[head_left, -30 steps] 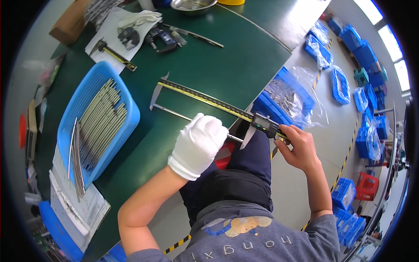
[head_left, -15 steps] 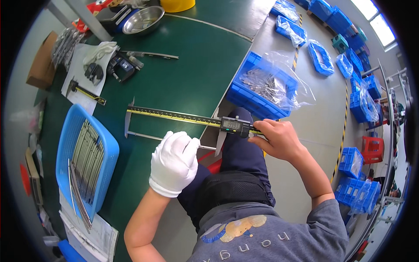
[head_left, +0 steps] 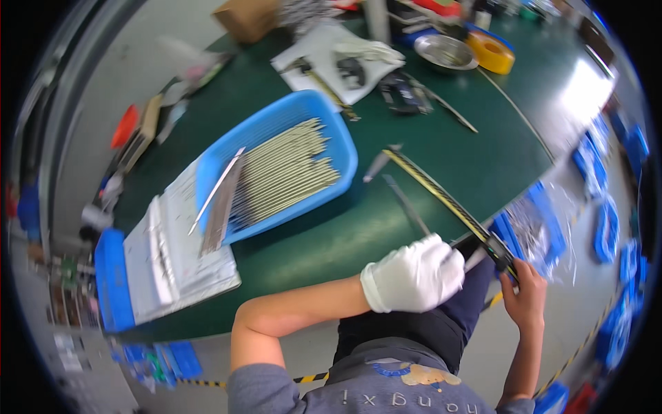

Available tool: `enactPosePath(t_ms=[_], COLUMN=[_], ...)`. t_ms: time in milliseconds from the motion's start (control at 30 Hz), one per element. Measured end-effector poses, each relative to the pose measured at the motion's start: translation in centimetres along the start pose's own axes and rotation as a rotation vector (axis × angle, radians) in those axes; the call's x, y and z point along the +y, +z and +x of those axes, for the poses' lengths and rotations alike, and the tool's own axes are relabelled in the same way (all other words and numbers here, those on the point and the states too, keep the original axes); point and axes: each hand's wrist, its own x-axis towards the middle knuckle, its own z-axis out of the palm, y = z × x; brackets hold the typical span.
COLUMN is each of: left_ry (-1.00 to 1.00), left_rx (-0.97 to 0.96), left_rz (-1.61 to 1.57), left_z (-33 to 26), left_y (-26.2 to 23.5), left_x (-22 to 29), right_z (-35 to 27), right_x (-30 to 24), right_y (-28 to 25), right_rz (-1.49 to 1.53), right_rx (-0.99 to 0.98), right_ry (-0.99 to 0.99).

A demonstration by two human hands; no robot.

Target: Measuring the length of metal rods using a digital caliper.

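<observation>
My left hand, in a white glove, is closed around a thin metal rod that points away over the table's edge. In my bare right hand is the slide end of a long digital caliper, its beam slanting up and left. The rod's far end appears just apart from the caliper's outer jaw, though motion blurs it. The sliding jaw is partly hidden beside my glove. Left of both hands stands a blue plastic basket holding rows of metal rods; several darker rods lean over its near rim.
Papers and a blue tray lie on the green table. Farther back are a second caliper, a black device, a metal bowl and a yellow ring. A blue crate stands at the right.
The view has swung left, so the basket now sits nearer the middle. The rod's far end has come away from the caliper's outer jaw. Both hands keep their hold.
</observation>
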Motion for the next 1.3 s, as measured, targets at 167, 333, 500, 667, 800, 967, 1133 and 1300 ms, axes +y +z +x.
enactPosePath(t_ms=[167, 333, 500, 667, 800, 967, 1133, 1300], left_ry=[-0.246, -0.450, -0.915, -0.904, -1.010, -0.827, -0.841, -0.853], left_rx=[-0.181, 0.285, 0.439, 0.160, 0.033, -0.521, -0.784, -0.761], left_rz=[-0.013, 0.272, 0.116, 0.205, 0.291, 0.657, 0.729, 0.667], left_z=[-0.6, -8.6, -14.6, -15.5, -10.3, -5.0, -3.9, -3.8], left_y=[-12.7, -18.4, -21.6, -24.0, -22.4, -16.9, -13.2, -13.4], left_x=[2.0, -3.3, -5.8, -4.4, -5.4, -14.5, -19.7, -19.5], right_z=[0.0, 0.3, 0.5, 0.6, 0.4, 0.5, 0.6, 0.6], right_x=[-0.3, -0.1, 0.2, 0.0, 0.2, -0.2, -0.5, -0.7], right_y=[-0.2, -0.3, -0.4, -0.4, -0.3, -0.5, -0.4, -0.6], right_rz=[0.040, 0.045, 0.056, 0.056, 0.060, 0.037, 0.023, 0.029], right_rx=[-0.007, -0.004, -0.024, -0.015, -0.021, 0.004, 0.014, -0.008], right_ry=[-0.020, -0.003, -0.005, 0.011, 0.012, 0.005, 0.015, 0.013])
